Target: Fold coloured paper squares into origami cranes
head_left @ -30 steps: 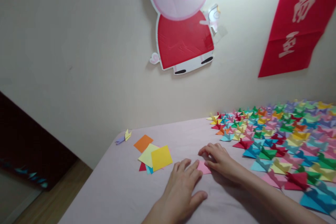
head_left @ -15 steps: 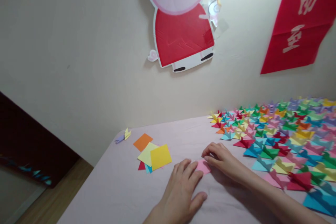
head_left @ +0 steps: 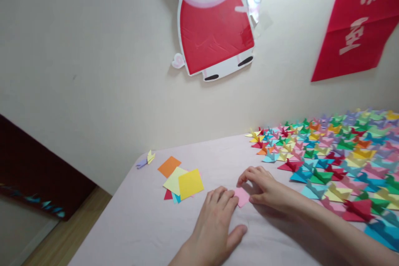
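Note:
A small pink paper square [head_left: 242, 196] lies on the pale cloth-covered surface between my two hands. My left hand [head_left: 215, 218] rests flat beside it, its fingers stretched out and the fingertips reaching the paper's left edge. From the right comes my right hand [head_left: 260, 185], curved over the paper with thumb and forefinger apart. Its thumb touches or nearly touches the right corner, while the forefinger is near the top edge. To the left lies a loose pile of paper squares, with a yellow square [head_left: 190, 184] on top, a pale yellow square [head_left: 175, 180] and an orange square [head_left: 169, 167].
Many folded paper cranes [head_left: 338, 158] in mixed colours cover the right side of the surface. Two small folded paper pieces [head_left: 146, 160], purple and yellow, sit at the far left corner. Behind stands a wall with a pig cutout [head_left: 216, 35] and a red banner [head_left: 352, 29].
The thumb of my right hand has moved away from its forefinger, out to the paper's right corner, uncovering more of the pink square. My left hand has barely moved.

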`<state>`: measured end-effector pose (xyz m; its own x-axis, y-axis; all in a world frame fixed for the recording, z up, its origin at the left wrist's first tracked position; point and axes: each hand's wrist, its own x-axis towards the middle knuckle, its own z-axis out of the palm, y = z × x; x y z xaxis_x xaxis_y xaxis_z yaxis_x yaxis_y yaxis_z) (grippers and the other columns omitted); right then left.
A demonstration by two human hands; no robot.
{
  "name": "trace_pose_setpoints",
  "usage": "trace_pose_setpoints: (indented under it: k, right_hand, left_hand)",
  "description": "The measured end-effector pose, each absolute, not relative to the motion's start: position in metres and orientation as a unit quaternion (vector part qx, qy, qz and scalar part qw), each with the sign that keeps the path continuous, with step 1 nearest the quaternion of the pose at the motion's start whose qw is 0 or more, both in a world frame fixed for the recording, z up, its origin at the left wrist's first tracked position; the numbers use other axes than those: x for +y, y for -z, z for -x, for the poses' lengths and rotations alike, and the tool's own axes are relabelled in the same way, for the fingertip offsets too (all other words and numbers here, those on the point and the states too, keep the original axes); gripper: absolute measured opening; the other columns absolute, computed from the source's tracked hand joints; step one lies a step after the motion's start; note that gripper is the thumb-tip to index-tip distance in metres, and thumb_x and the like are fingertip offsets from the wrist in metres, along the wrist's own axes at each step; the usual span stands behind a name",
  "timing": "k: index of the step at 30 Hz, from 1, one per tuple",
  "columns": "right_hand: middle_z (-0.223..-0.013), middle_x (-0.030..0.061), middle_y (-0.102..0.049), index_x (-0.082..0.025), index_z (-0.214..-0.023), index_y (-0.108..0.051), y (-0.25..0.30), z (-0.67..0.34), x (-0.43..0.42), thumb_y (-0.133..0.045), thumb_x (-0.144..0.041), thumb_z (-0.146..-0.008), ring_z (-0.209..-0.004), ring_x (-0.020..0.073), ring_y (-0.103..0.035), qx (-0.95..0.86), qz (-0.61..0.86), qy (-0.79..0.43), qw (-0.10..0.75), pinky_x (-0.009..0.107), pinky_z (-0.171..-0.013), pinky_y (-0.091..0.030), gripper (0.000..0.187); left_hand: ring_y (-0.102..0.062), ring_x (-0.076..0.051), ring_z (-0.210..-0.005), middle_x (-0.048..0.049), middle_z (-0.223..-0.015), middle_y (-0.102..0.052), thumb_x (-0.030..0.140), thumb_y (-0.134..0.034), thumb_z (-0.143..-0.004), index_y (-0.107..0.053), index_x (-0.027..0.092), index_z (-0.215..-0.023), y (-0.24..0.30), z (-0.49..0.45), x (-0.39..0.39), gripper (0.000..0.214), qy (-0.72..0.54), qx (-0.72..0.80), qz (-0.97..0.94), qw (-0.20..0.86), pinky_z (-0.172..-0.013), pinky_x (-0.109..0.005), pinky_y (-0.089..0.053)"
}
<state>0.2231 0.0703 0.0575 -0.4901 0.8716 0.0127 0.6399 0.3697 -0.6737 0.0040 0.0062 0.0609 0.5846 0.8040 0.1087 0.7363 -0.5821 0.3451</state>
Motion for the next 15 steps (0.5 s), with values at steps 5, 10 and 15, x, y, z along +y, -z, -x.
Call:
trace_pose_setpoints:
  k: [5,10,15]
  right_hand:
    - [-0.105,0.0028,-0.063,-0.030,-0.090,-0.071,-0.060,-0.221,0.070,-0.057,-0.005,-0.066,-0.106,0.0260,-0.053,-0.816,0.457,-0.297,0.191,0.043,-0.099,-0.039,0.037]
    - [-0.097,0.0038,-0.066,-0.027,-0.080,-0.071,-0.054,-0.211,0.069,-0.058,-0.024,-0.086,-0.098,0.0254,-0.055,-0.800,0.495,-0.271,0.201,0.042,-0.093,-0.040,0.014]
    - [-0.097,0.0048,-0.066,-0.025,-0.084,-0.068,-0.046,-0.204,0.067,-0.058,-0.018,-0.084,-0.098,0.0261,-0.053,-0.800,0.516,-0.222,0.212,0.042,-0.089,-0.040,0.012]
  left_hand:
    - [-0.043,-0.028,-0.126,-0.0097,-0.137,-0.053,0.038,-0.063,-0.090,-0.051,0.018,-0.131,-0.059,-0.007,0.006,0.047,-0.131,0.439,-0.879,0.134,-0.111,-0.044,-0.035]
    - [-0.041,-0.027,-0.129,-0.0081,-0.140,-0.052,0.038,-0.062,-0.092,-0.053,0.019,-0.127,-0.060,-0.006,0.005,0.041,-0.139,0.416,-0.891,0.117,-0.111,-0.043,-0.033]
    - [-0.044,-0.025,-0.124,-0.0059,-0.139,-0.053,0.035,-0.066,-0.090,-0.059,0.022,-0.110,-0.062,-0.005,0.004,0.025,-0.134,0.405,-0.900,0.095,-0.107,-0.041,-0.036]
